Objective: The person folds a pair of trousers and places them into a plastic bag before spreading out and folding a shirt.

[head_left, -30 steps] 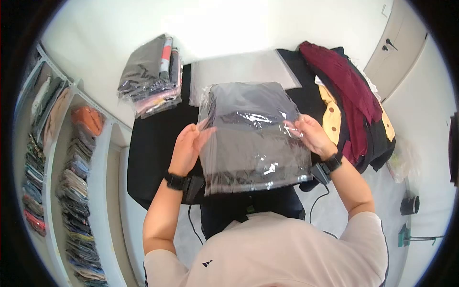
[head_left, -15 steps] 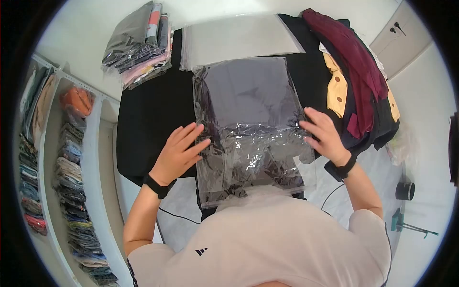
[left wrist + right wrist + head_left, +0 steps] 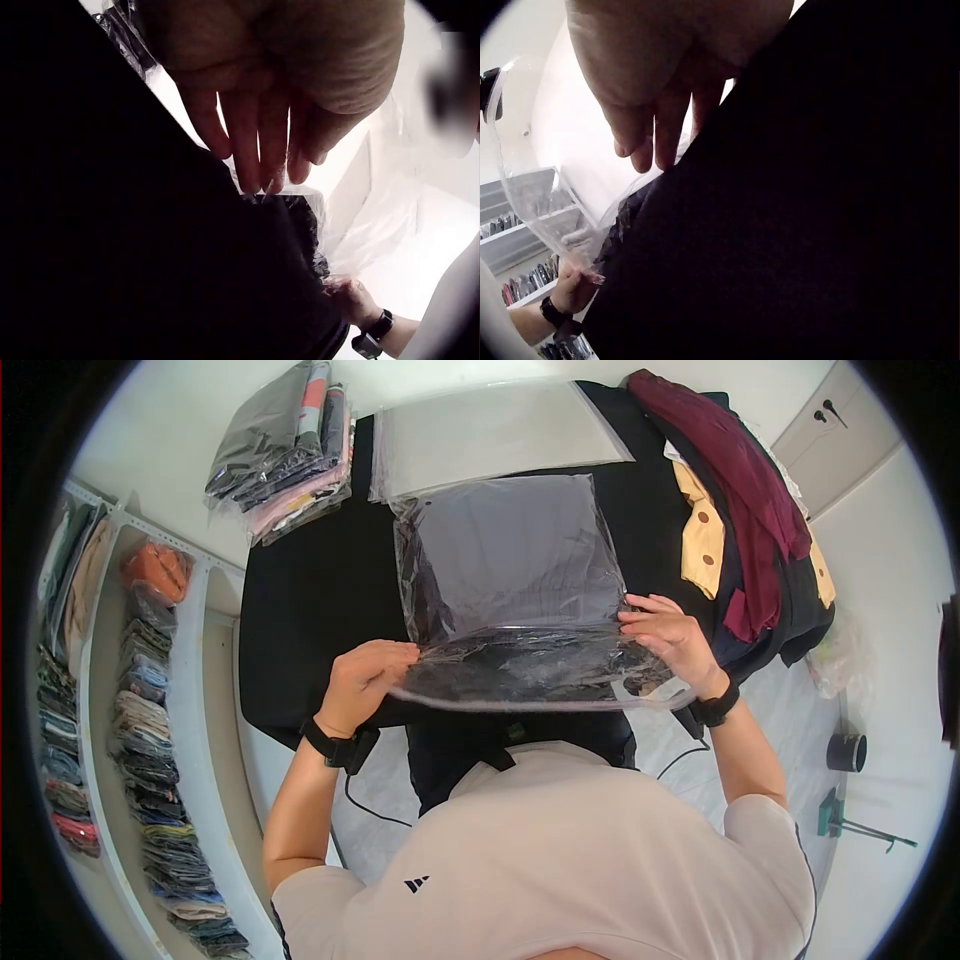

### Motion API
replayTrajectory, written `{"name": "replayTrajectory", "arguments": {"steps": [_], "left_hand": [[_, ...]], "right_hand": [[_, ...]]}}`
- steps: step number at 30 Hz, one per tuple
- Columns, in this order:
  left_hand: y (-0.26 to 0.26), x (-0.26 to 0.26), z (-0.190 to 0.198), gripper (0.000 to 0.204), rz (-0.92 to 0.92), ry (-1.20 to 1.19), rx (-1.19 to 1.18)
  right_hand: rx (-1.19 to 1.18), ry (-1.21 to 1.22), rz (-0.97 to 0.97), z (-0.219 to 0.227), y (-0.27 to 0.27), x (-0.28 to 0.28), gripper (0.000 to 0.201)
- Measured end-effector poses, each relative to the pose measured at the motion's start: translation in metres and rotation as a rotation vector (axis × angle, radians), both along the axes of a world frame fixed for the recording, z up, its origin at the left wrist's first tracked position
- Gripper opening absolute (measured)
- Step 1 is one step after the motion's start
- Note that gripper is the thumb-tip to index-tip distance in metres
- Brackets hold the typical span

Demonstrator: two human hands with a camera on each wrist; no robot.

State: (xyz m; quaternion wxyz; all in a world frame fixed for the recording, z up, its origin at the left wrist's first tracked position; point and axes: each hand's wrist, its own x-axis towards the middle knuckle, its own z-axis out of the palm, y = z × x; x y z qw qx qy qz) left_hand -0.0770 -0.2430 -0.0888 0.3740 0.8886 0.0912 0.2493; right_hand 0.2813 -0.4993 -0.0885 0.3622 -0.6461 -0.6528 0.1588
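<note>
A clear plastic bag [image 3: 500,670] with folded dark grey cloth [image 3: 510,550] inside lies on the black-covered table. Its near end is raised and bowed, with the loose plastic edge curving up above the table's front. My left hand [image 3: 365,680] pinches the bag's left side near this loose end, fingers fairly straight. At the right side, my right hand [image 3: 675,640] pinches the plastic between thumb and fingers. Both wrist views show fingertips right at the bag's edge, over the dark tabletop [image 3: 150,247].
Flat clear bags [image 3: 500,435] lie behind the bag. Packed garments [image 3: 275,450] are stacked at the back left. Maroon cloth [image 3: 730,490] and yellow dotted cloth [image 3: 703,540] lie at the right. Shelves [image 3: 150,710] of bagged clothes stand left.
The bag has come down from the hands onto the table. Its near end, which hung toward the body, is now drawn up and back. Both hands have gone from spread fingers to pinching its sides.
</note>
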Motion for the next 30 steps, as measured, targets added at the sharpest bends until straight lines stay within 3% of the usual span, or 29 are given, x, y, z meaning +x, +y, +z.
{"name": "replayTrajectory", "arguments": {"steps": [2,7,12,14,17,19,20,23,27,30], "left_hand": [[-0.002,0.000,0.002,0.017,-0.011,-0.001,-0.083],[-0.021,0.007,0.017,0.021,0.049,-0.014,0.168],[-0.019,0.014,0.020,0.010,-0.024,-0.073,0.170],[-0.017,0.014,0.010,0.013,0.033,-0.041,-0.122],[-0.017,0.018,0.005,0.024,0.170,-0.018,-0.288],[-0.023,0.028,0.003,0.030,0.251,-0.057,-0.416],[-0.023,0.032,0.002,0.033,0.340,-0.065,-0.491],[-0.025,0.041,-0.003,0.037,0.487,-0.073,-0.660],[-0.030,0.049,-0.002,0.038,0.650,-0.028,-0.762],[-0.025,0.048,-0.008,0.037,0.604,-0.027,-0.803]], "right_hand": [[0.007,0.078,-0.001,0.002,0.000,0.000,0.016],[0.084,0.170,-0.013,0.002,0.001,-0.008,0.016],[0.093,0.213,-0.010,-0.002,-0.005,-0.007,0.017],[0.088,0.301,-0.091,-0.007,-0.006,-0.013,0.019],[0.129,0.378,-0.225,-0.009,0.002,-0.023,0.028],[0.109,0.577,-0.314,-0.006,0.010,-0.029,0.033],[0.128,0.682,-0.452,-0.004,0.016,-0.039,0.037],[0.096,0.795,-0.574,-0.009,0.026,-0.046,0.038],[0.060,0.729,-0.692,-0.014,0.036,-0.045,0.036],[-0.054,0.684,-0.707,-0.014,0.034,-0.036,0.020]]}}
